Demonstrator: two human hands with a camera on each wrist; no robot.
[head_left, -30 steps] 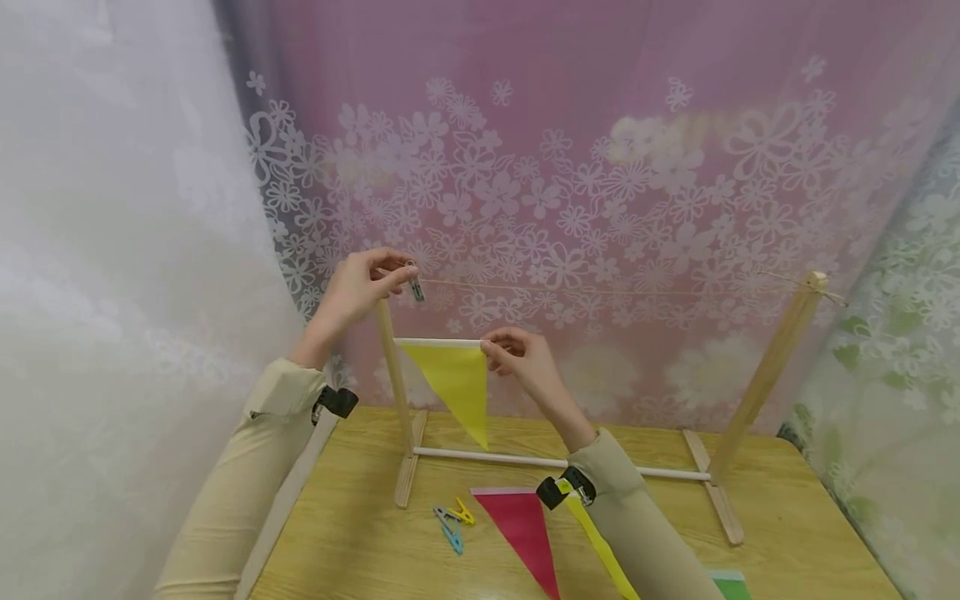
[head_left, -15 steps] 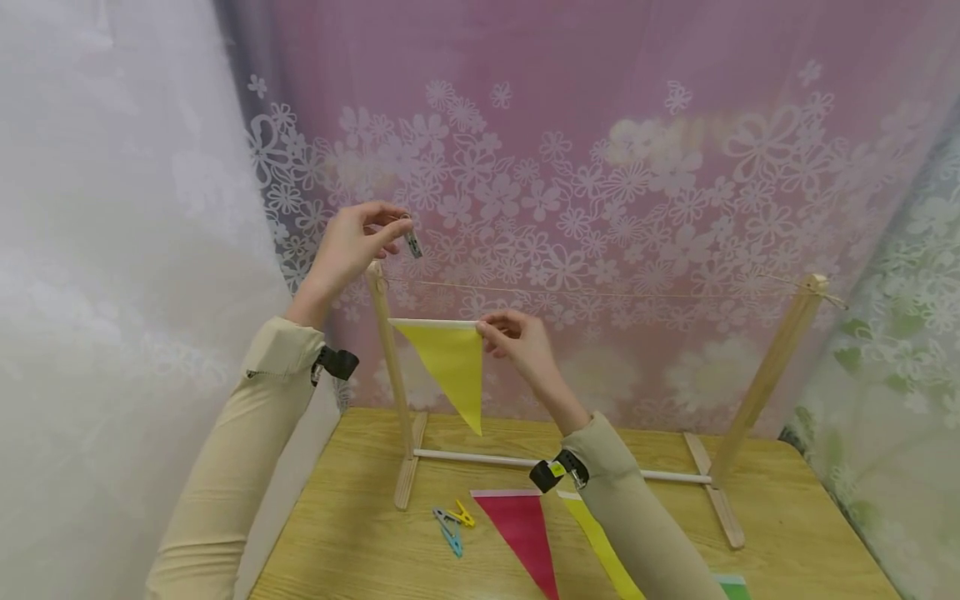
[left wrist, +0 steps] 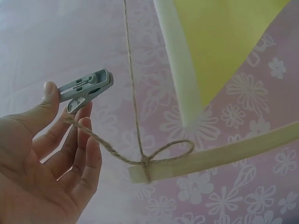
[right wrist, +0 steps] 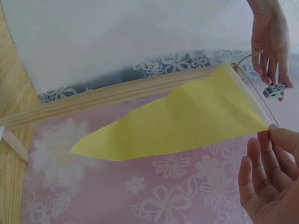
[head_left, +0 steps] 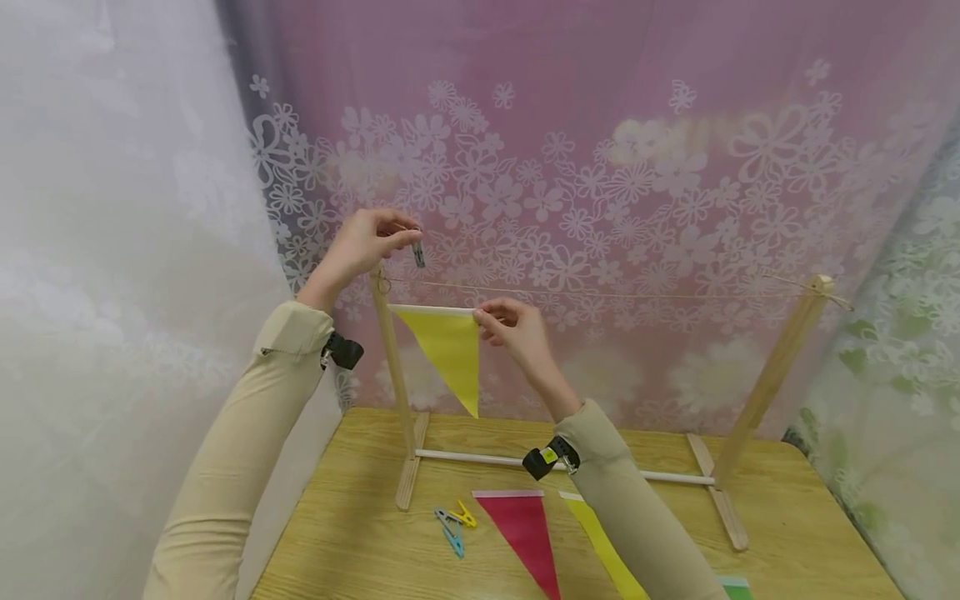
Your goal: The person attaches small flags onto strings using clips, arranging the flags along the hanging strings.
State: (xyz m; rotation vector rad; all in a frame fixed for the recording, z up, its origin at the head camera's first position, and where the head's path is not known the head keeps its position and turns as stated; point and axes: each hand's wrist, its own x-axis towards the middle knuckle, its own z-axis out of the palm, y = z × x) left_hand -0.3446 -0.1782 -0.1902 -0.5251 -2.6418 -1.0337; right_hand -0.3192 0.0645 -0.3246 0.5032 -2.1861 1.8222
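A pink curtain [head_left: 585, 50] patterned with white flowers hung behind a wooden table [head_left: 337, 542], where 2 upright posts [head_left: 393, 367] held a string [left wrist: 131, 74] between their tops.

The left hand [head_left: 363, 240], just above the string's knotted end, pinched a grey peg [left wrist: 88, 86] between thumb and fingers; a loose tail ran from the knot to those fingers, though whether they gripped it could not be told. The right hand [head_left: 517, 329], below the string, pinched a corner of a yellow flag [head_left: 446, 346]. The flag hung point down, its white hem just under the string and apart from it.

Below the string, on the table, lay a few pegs [head_left: 466, 517], a red flag [head_left: 521, 529], another yellow flag [head_left: 600, 537] and part of a green flag [head_left: 737, 592].

For neat work, in this describer's judgement, the hem was best held level along the string without creasing, the peg's mouth turned down over both, and the tail kept out of its bite.
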